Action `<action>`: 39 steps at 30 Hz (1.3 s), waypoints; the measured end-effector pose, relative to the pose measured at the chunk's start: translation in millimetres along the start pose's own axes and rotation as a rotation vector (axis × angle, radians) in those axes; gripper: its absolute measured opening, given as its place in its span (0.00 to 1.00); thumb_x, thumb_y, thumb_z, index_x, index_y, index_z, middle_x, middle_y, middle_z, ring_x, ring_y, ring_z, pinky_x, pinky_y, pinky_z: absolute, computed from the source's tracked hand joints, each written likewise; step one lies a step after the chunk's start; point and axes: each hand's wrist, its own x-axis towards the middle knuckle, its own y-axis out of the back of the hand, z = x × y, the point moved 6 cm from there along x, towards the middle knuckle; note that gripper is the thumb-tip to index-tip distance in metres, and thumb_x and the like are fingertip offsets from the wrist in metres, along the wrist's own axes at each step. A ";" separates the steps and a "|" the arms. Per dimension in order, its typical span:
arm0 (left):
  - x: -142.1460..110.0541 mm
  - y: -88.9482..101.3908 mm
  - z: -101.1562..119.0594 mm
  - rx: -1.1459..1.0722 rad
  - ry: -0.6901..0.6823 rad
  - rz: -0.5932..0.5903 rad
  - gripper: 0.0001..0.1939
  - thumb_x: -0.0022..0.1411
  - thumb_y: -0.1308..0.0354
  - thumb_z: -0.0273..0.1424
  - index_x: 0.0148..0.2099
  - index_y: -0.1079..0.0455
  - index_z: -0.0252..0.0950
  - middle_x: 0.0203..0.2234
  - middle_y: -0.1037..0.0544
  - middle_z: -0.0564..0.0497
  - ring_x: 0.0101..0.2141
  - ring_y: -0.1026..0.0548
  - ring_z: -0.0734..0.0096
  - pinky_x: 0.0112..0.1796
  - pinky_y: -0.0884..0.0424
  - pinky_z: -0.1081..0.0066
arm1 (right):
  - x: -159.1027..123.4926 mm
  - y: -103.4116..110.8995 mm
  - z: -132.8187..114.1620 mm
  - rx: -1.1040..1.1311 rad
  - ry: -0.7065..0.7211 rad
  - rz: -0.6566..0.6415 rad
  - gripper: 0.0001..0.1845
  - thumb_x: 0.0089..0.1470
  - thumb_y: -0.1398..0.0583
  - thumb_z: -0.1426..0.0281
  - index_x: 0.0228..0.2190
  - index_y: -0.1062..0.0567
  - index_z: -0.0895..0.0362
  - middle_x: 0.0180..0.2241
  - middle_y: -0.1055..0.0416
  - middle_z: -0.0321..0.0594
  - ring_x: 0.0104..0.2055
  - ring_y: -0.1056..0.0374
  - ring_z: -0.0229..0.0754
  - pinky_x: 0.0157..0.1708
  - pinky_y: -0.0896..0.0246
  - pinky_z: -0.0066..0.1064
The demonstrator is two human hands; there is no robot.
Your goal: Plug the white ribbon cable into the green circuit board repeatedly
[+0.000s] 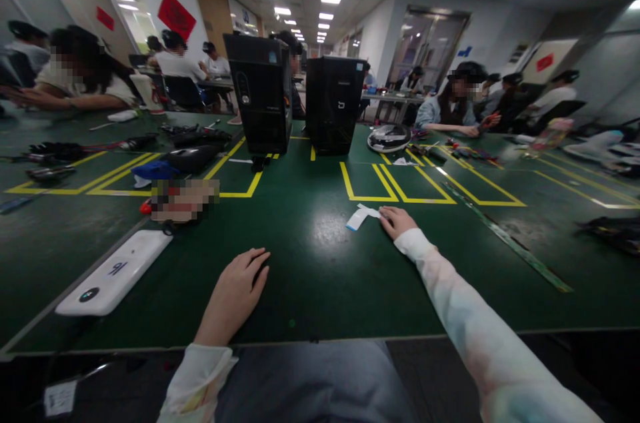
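Observation:
My right hand [397, 221] is at the middle right of the green tabletop, its fingers closed on the right end of a white flat ribbon cable [358, 219]. The cable is folded over itself and has a blue strip at its loose end, which lies on the table. My left hand [238, 288] rests palm down near the front edge, fingers stretched out and thumb a little apart, holding nothing. To its left lies a long white device [116, 271] with a round dark spot and handwritten marks.
Two black computer towers [263, 96] [334, 106] stand at the back centre. Yellow tape outlines [373, 199] mark the table. A long green strip [510, 239] lies at right, a coiled cable [389, 139] behind. Dark tools and cables [193, 156] lie left. People sit around.

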 end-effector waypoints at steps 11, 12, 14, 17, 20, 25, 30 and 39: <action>3.0 4.2 -2.0 -0.067 0.047 0.012 0.21 0.67 0.55 0.38 0.55 0.31 0.36 0.51 0.27 0.43 0.51 0.30 0.59 0.53 0.33 0.56 | -24.7 -6.0 -200.7 0.367 0.648 -0.105 0.19 0.60 0.46 0.65 0.52 0.30 0.55 0.54 0.33 0.46 0.55 0.38 0.47 0.53 0.41 0.44; 3.3 4.3 -1.7 -0.072 0.045 0.011 0.21 0.67 0.56 0.38 0.54 0.31 0.36 0.50 0.27 0.43 0.51 0.30 0.59 0.53 0.33 0.56 | -30.3 -2.7 -208.7 0.388 0.672 -0.121 0.19 0.60 0.46 0.66 0.52 0.31 0.55 0.55 0.33 0.45 0.55 0.38 0.46 0.53 0.41 0.44; 3.7 4.5 -0.7 -0.087 0.038 0.010 0.21 0.67 0.56 0.38 0.54 0.31 0.36 0.50 0.27 0.43 0.51 0.30 0.59 0.53 0.33 0.56 | -38.7 3.3 -219.0 0.411 0.705 -0.150 0.20 0.59 0.45 0.66 0.52 0.31 0.55 0.55 0.34 0.44 0.56 0.39 0.46 0.54 0.42 0.44; 3.8 4.0 0.6 -0.105 0.028 0.001 0.20 0.67 0.57 0.38 0.53 0.30 0.36 0.49 0.26 0.43 0.50 0.29 0.60 0.52 0.33 0.55 | -44.9 9.8 -224.4 0.427 0.726 -0.165 0.20 0.58 0.44 0.65 0.52 0.31 0.55 0.55 0.34 0.45 0.56 0.39 0.47 0.53 0.42 0.44; 3.2 3.3 0.5 -0.108 0.025 -0.003 0.19 0.67 0.56 0.37 0.53 0.30 0.36 0.48 0.26 0.43 0.49 0.29 0.60 0.52 0.33 0.56 | -47.1 13.5 -224.6 0.445 0.729 -0.171 0.20 0.58 0.44 0.65 0.52 0.31 0.55 0.55 0.33 0.45 0.55 0.38 0.47 0.53 0.41 0.44; 1.9 2.4 -0.1 -0.083 0.012 -0.007 0.19 0.67 0.56 0.37 0.53 0.30 0.37 0.47 0.25 0.43 0.49 0.28 0.60 0.51 0.32 0.55 | -45.1 15.4 -211.4 0.538 0.725 -0.143 0.25 0.61 0.47 0.63 0.57 0.36 0.56 0.58 0.38 0.47 0.59 0.41 0.45 0.55 0.42 0.42; 1.5 1.9 -0.4 -0.063 0.017 -0.030 0.20 0.67 0.56 0.37 0.53 0.29 0.36 0.48 0.25 0.43 0.50 0.29 0.59 0.52 0.32 0.55 | -14.8 -0.2 -132.0 0.281 0.369 0.012 0.26 0.60 0.48 0.59 0.57 0.36 0.55 0.61 0.42 0.51 0.62 0.46 0.53 0.58 0.49 0.55; 1.6 1.0 0.0 -0.057 0.019 -0.045 0.20 0.67 0.55 0.37 0.53 0.29 0.34 0.49 0.25 0.43 0.51 0.29 0.59 0.53 0.33 0.57 | -55.6 44.7 103.3 -0.186 -0.799 0.205 0.32 0.59 0.50 0.59 0.57 0.35 0.68 0.63 0.51 0.62 0.66 0.58 0.61 0.60 0.60 0.60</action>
